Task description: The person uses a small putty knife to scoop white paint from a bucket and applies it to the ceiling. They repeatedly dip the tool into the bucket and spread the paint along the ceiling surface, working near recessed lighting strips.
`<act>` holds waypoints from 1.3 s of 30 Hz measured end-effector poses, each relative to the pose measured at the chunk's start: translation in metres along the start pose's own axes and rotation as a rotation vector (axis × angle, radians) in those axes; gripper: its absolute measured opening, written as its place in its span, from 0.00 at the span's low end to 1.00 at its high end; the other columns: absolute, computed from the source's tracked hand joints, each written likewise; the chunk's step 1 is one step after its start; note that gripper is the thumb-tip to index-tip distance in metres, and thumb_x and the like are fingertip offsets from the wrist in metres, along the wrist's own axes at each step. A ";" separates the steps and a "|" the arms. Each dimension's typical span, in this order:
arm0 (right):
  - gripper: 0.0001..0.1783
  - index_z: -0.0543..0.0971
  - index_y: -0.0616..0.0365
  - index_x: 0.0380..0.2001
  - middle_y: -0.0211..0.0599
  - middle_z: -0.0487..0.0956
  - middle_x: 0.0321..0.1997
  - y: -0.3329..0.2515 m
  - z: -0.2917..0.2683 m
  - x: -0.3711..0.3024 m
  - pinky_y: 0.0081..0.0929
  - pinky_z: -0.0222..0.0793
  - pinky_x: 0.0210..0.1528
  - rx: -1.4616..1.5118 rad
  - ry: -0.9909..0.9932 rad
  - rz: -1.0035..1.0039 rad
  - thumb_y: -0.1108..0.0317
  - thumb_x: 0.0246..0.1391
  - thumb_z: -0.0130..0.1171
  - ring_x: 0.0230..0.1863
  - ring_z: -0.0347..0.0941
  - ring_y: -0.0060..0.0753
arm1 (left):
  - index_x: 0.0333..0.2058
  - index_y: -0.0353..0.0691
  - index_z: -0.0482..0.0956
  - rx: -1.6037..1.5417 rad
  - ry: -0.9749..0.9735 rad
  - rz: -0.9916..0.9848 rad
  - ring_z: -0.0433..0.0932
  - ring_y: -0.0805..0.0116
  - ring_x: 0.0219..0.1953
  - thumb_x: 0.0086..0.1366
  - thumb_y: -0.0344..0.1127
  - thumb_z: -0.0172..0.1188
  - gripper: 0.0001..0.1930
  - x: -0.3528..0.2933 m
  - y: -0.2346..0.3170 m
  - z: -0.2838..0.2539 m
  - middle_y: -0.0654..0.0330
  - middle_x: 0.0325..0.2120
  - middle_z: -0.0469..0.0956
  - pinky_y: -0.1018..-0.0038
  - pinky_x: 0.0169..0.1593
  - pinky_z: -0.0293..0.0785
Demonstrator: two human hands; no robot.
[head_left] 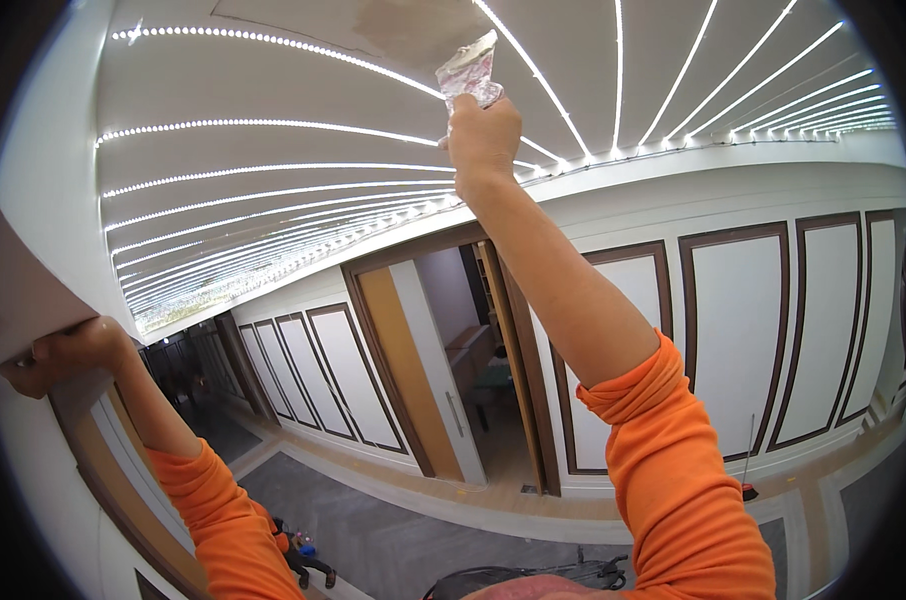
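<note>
My right hand point(483, 140) is raised overhead, its fingers wrapped round a putty knife point(469, 72). The knife's blade is smeared with white and reddish filler and points up at the ceiling point(273, 85). Just beyond the blade lies a darker, damp-looking patch point(403, 25); whether the blade touches the ceiling I cannot tell. On the far left my left hand point(73, 355) is closed over the lower edge of a white wall ledge point(33, 290), with its fingertips partly hidden. Both arms are in orange sleeves pushed up to the elbows.
Rows of bright LED strips point(543, 80) run across the ceiling. Below are white wall panels point(733, 330) with brown frames and an open doorway point(473, 370). A person point(303, 555) is down on the grey floor at lower left. A long-handled broom point(749, 490) stands at right.
</note>
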State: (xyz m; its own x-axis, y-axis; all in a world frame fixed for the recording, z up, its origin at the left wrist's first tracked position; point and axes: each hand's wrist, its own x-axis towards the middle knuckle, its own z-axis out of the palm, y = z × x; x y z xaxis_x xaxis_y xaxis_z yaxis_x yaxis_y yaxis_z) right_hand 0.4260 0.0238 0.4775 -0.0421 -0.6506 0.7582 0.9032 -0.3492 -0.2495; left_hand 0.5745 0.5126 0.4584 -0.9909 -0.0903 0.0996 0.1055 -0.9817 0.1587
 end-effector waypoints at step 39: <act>0.20 0.84 0.51 0.50 0.33 0.79 0.42 -0.021 -0.065 0.042 0.41 0.76 0.45 -0.986 0.107 -0.796 0.68 0.53 0.57 0.44 0.79 0.40 | 0.58 0.40 0.55 0.051 0.019 -0.054 0.67 0.46 0.51 0.78 0.46 0.31 0.19 0.040 0.041 -0.015 0.43 0.48 0.66 0.45 0.52 0.60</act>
State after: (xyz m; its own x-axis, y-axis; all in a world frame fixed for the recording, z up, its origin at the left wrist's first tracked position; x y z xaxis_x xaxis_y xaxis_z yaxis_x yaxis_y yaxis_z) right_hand 0.3773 -0.0400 0.4749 -0.5005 -0.0660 0.8632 -0.0854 -0.9885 -0.1251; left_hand 0.5379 0.4657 0.4538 -0.9967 -0.0409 0.0708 0.0552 -0.9755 0.2130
